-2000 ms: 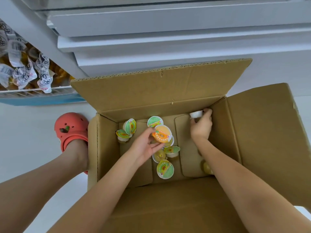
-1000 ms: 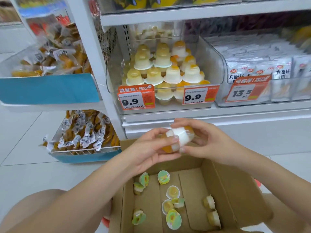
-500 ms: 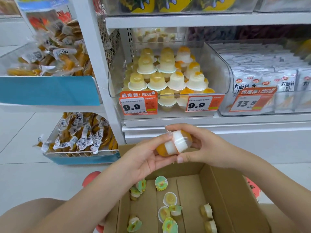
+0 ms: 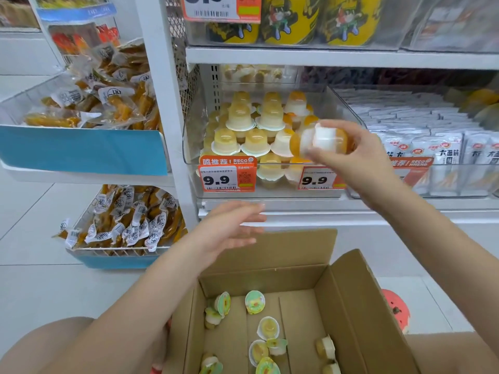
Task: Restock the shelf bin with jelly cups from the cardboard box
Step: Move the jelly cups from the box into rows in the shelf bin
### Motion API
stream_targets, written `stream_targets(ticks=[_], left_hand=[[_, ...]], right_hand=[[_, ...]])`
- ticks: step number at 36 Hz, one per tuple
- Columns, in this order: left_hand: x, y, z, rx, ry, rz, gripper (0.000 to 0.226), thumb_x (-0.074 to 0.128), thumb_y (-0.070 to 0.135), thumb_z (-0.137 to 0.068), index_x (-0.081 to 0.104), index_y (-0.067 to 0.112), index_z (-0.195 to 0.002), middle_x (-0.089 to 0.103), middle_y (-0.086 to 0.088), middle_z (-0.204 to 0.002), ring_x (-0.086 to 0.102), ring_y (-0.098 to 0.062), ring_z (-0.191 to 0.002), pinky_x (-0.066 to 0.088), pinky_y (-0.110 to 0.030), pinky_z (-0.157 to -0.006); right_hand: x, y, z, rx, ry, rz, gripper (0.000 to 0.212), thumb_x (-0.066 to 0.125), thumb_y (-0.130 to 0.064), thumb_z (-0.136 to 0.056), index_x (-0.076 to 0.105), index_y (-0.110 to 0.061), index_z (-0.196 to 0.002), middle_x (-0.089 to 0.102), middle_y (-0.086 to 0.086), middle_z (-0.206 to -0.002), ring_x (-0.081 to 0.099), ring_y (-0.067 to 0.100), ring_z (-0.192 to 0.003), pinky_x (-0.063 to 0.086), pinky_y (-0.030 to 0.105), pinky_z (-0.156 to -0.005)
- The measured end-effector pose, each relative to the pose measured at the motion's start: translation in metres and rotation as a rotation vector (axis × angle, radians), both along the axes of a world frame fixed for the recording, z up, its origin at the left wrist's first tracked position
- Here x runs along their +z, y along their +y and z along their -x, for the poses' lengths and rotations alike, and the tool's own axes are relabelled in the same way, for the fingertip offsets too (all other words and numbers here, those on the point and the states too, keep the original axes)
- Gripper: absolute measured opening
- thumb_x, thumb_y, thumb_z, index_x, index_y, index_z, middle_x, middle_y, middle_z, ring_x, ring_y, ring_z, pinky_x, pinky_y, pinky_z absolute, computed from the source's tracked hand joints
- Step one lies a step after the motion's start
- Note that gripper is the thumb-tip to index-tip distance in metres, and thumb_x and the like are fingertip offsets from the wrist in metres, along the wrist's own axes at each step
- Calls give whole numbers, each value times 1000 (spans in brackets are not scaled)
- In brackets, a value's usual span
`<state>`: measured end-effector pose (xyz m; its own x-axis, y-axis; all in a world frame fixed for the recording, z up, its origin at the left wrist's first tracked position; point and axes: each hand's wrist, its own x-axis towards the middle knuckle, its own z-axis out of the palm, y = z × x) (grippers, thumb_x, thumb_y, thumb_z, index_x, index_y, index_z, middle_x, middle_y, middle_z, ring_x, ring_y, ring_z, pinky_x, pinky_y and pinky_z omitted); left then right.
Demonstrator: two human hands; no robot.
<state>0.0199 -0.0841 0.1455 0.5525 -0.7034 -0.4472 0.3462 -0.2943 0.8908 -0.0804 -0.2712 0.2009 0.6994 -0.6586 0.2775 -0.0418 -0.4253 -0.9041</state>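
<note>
Head view. My right hand [image 4: 351, 155] is raised in front of the clear shelf bin [image 4: 189, 147], fingers curled round two jelly cups [image 4: 321, 140] held rim to rim — orange ends outward, white bands meeting in the middle. The pair sits just at the bin's front right edge, level with the upper layer of cups stacked inside [image 4: 256, 130]. Open room in the bin: a gap above the stack, under the next shelf board [image 4: 324, 58].

My left hand [image 4: 229, 230] hangs lower, between the shelf edge and the cardboard box [image 4: 359, 306] — fingers spread and relaxed, holding nothing, slightly blurred.

The box stands open below, back flap up against the shelf base, right flap folded outward. Loose cups [image 4: 267, 326] lie scattered on its floor, several tipped on their sides; bare cardboard shows between them. Price tags [image 4: 226, 178] marked 9.9 hang on the bin's front.
</note>
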Motion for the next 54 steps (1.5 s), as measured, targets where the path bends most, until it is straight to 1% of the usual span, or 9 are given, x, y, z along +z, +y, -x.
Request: stream_targets(ticks=[4,8,10,17,35,40,43,49,54], left_hand=[[0,1,-19,-37,-368,-212,25,68,25,-85,60,17,-107,64,2,-108,64,-14,-95,55,-30,-82],[-6,13,-27,-369,-1272,-552,36,62,23,-88,50,24,-121,51,3,-126,53,-18,-112,46,-30,-78],[-13,20,-34,-484,-1481,-713,40,59,22,-89,46,26,-128,47,1,-128,50,-20,-115,43,-31,-72],[-10,18,-61,-403,-1361,-644,53,62,22,-86,41,24,-135,44,-1,-131,54,-23,-106,50,-36,-75],[-12,12,-65,-334,-1341,-533,58,60,24,-88,35,24,-140,44,-2,-135,52,-23,-114,51,-43,-85],[-17,13,-64,-365,-1333,-550,52,60,23,-88,39,24,-136,44,-1,-134,52,-22,-111,50,-37,-79],[-25,14,-62,-379,-1331,-565,49,60,23,-88,42,22,-133,44,0,-135,53,-21,-111,49,-35,-78],[-79,17,-37,-346,-1150,-519,37,60,19,-86,52,22,-122,56,1,-126,56,-20,-109,49,-35,-85],[-159,43,-13,-579,-940,-644,39,63,17,-83,54,23,-120,58,0,-119,56,-18,-106,49,-34,-87]], right_hand=[[22,-37,-33,-126,133,191,59,80,-35,-70,56,-24,-123,55,-7,-114,54,9,-100,45,21,-79],[28,-58,-66,-172,258,373,62,78,-38,-71,54,-18,-124,54,0,-122,51,15,-108,38,24,-76],[29,-63,-81,-176,354,442,65,77,-38,-72,51,-13,-127,52,5,-125,49,21,-113,38,27,-76],[24,-79,-109,-105,562,542,79,81,-36,-69,45,-9,-133,51,10,-128,50,27,-116,43,30,-80],[-1,-94,-106,-29,478,403,72,82,-30,-71,44,-23,-132,53,6,-133,49,27,-122,45,43,-99],[0,-87,-95,-50,396,431,73,81,-28,-73,42,-18,-134,51,1,-133,49,19,-119,42,28,-91],[-4,-66,-70,-137,196,528,56,77,-24,-78,49,-13,-125,56,0,-124,50,11,-109,36,17,-83],[-67,-19,6,-93,0,714,25,68,-14,-84,58,-6,-105,52,-6,-98,45,10,-91,32,18,-79],[-169,8,53,202,360,566,26,71,-17,-83,59,-18,-106,51,-15,-100,42,4,-99,41,27,-87]])
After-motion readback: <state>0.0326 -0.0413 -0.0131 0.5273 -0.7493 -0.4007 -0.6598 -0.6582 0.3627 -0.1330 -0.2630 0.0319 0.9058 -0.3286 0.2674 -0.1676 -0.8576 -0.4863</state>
